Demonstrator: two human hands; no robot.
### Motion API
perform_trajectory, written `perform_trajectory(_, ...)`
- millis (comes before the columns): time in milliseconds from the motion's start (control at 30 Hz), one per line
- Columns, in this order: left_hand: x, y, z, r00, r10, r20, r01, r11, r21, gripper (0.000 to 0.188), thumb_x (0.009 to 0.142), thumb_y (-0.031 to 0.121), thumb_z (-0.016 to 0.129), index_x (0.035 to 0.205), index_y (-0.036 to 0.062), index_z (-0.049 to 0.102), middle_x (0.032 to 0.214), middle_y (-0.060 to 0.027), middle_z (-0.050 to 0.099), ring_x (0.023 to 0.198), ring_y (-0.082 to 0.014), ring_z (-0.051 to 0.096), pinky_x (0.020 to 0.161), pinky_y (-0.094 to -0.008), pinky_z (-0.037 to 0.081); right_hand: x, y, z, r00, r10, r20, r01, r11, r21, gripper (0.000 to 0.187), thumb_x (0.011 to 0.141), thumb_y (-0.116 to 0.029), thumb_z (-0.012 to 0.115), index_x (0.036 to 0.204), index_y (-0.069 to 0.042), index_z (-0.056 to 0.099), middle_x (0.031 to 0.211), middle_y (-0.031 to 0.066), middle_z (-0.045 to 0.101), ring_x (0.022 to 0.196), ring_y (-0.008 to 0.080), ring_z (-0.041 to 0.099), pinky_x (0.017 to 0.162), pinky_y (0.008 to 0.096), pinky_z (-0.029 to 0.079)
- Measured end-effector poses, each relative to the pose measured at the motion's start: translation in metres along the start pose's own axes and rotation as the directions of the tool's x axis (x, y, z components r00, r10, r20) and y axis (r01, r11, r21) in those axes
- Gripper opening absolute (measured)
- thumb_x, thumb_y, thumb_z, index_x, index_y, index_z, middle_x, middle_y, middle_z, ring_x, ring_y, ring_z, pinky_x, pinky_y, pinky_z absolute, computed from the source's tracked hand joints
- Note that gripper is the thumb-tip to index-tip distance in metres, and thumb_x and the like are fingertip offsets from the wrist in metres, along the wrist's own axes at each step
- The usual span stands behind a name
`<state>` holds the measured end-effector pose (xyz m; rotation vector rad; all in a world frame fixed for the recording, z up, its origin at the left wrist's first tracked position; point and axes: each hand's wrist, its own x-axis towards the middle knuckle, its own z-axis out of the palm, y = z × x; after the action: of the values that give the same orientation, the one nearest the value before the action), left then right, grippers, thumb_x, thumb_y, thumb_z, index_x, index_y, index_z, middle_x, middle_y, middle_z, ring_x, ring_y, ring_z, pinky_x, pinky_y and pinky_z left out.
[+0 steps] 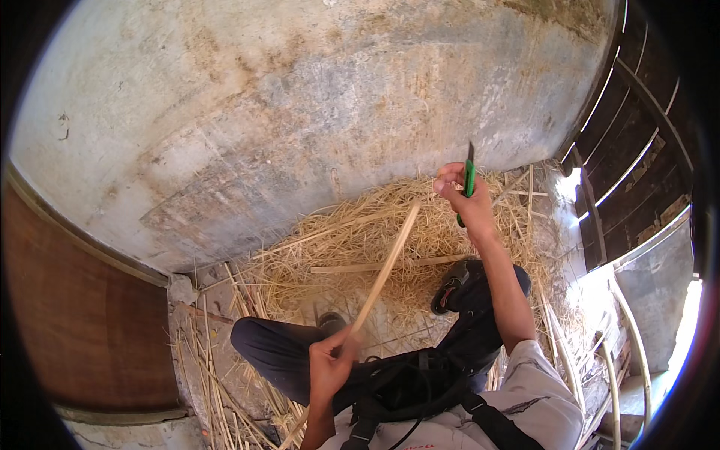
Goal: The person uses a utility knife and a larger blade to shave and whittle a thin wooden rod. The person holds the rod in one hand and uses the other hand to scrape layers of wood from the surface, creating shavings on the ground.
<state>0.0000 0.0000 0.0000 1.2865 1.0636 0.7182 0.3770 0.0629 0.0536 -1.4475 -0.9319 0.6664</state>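
A long, flat bamboo strip (391, 262) slants up and away from my left hand (331, 366), whose fingers are wrapped round it; its lower end shows again below the wrist. Out ahead to the right, my right hand (466, 196) grips a green utility knife (469, 180) with its dark blade pointing up. Blade and strip are apart, the strip's far tip lying left of and below the knife. Beneath both hands spreads a heap of thin straw-coloured shavings (360, 225).
A stained concrete wall (300, 112) rises ahead. Another strip (337, 268) lies across the shavings. Long split strips (217, 375) lie at left, beside a brown wooden panel (90, 315). Dark slatted boards (637, 135) and bamboo poles (634, 330) stand at right. My bent legs (274, 352) flank the work.
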Motion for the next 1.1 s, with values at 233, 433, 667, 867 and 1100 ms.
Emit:
perform_trajectory(233, 0.005, 0.004, -0.002, 0.999, 0.027, -0.031, -0.026, 0.999, 0.022, 0.033, 0.099, 0.003, 0.066, 0.131, 0.0000, 0.071, 0.081, 0.0093, 0.060, 0.068, -0.0003, 0.046, 0.057, -0.0202, 0.038, -0.003, 0.009, 0.011, 0.963, -0.268, -0.029, 0.256, 0.945, -0.205, 0.038, 0.098, -0.021, 0.071, 0.132, -0.005, 0.066, 0.114, 0.0059, 0.075, 0.098, 0.0130, 0.066, 0.083, 0.0294, 0.053)
perform_trajectory(433, 0.008, 0.004, 0.002, 0.998, 0.051, -0.035, -0.050, 0.998, 0.025, 0.032, 0.099, 0.006, 0.068, 0.130, -0.0002, 0.071, 0.080, 0.0086, 0.061, 0.069, -0.0004, 0.045, 0.057, -0.0209, 0.037, -0.021, -0.011, 0.031, 0.970, -0.007, 0.241, -0.015, 0.996, 0.088, 0.040, 0.099, -0.028, 0.072, 0.132, -0.006, 0.067, 0.099, 0.0008, 0.071, 0.080, 0.0080, 0.055, 0.069, 0.0262, 0.042)
perform_trajectory(667, 0.009, 0.021, 0.016, 0.996, 0.087, -0.032, -0.086, 0.995, 0.056, 0.030, 0.098, 0.007, 0.071, 0.127, -0.0013, 0.072, 0.079, 0.0059, 0.065, 0.071, 0.0002, 0.049, 0.060, -0.0199, 0.041, -0.027, -0.008, 0.036, 0.955, 0.047, 0.292, -0.093, 0.985, 0.146, 0.032, 0.097, -0.029, 0.076, 0.114, -0.002, 0.074, 0.067, -0.0078, 0.047, 0.056, 0.0029, 0.035, 0.050, 0.0247, 0.025)
perform_trajectory(867, 0.010, 0.026, 0.017, 0.983, 0.183, -0.015, -0.180, 0.977, 0.111, 0.028, 0.096, 0.003, 0.072, 0.124, -0.0032, 0.070, 0.079, -0.0044, 0.071, 0.057, -0.0064, 0.061, 0.045, -0.0220, 0.051, -0.026, -0.012, 0.031, 0.966, 0.073, 0.246, -0.113, 0.982, 0.153, 0.034, 0.100, -0.032, 0.072, 0.117, -0.002, 0.071, 0.067, -0.0080, 0.044, 0.056, 0.0024, 0.033, 0.051, 0.0248, 0.024)
perform_trajectory(1100, 0.017, 0.027, 0.013, 0.961, 0.264, -0.088, -0.244, 0.952, 0.185, 0.026, 0.100, 0.008, 0.069, 0.122, -0.0060, 0.072, 0.082, -0.0084, 0.075, 0.057, -0.0071, 0.063, 0.047, -0.0220, 0.048, -0.042, -0.016, 0.034, 0.971, -0.161, 0.179, 0.130, 0.976, 0.175, 0.031, 0.105, -0.034, 0.061, 0.112, -0.004, 0.068, 0.085, 0.0027, 0.061, 0.069, 0.0100, 0.050, 0.063, 0.0281, 0.042)
